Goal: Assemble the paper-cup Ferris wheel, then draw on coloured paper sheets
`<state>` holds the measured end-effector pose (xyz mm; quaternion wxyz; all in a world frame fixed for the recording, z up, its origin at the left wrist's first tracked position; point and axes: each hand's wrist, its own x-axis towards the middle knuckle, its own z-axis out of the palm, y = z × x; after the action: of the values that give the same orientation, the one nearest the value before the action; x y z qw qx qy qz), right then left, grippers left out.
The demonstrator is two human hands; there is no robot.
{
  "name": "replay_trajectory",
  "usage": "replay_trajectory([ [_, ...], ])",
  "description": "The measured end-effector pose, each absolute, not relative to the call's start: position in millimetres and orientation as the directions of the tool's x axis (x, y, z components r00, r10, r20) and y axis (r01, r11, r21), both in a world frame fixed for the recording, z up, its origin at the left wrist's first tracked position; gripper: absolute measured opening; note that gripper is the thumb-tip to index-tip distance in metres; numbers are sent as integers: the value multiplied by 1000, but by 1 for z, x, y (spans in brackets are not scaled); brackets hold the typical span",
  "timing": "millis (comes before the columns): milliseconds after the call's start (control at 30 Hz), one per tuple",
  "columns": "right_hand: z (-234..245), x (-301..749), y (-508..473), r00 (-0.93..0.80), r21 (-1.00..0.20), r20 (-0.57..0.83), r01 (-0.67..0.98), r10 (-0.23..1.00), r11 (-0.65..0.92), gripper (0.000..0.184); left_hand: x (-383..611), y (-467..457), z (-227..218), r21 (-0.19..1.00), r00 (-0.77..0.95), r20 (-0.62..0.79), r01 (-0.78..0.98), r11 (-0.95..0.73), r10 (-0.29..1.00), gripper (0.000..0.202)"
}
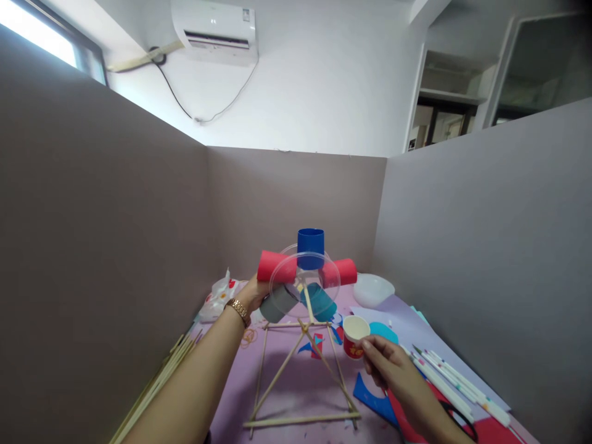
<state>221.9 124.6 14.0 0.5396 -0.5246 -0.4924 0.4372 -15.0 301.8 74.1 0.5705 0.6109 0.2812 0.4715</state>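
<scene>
A wheel of two clear plastic discs (336, 290) carries a blue cylinder (311, 250), a left red cylinder (276, 266), a right red cylinder (343, 272), a grey one (278, 303) and a teal one (322, 302). It sits at the top of a wooden stick frame (303, 421). My left hand (254, 295) reaches against the wheel between the left red and grey cylinders, its fingers hidden behind them. In a pinch, my right hand (388, 361) overlaps the right edge of a red and white paper cup (355, 331); whether it touches the cup is unclear.
Blue paper scrap (375, 401), red paper (493, 431), black scissor handles (457, 419) and white markers (462, 379) lie at right. A white bowl (372, 290) stands behind. Left are loose sticks (160, 382), rubber bands (248, 337) and a plastic bag (221, 299). Partitions enclose the table.
</scene>
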Motion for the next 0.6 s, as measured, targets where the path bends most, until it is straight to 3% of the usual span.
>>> replay_trajectory([
  [600, -13, 219, 127, 111, -999, 34, 7, 993, 33, 45, -12, 286, 46, 977, 449, 166, -195, -85, 878, 26],
])
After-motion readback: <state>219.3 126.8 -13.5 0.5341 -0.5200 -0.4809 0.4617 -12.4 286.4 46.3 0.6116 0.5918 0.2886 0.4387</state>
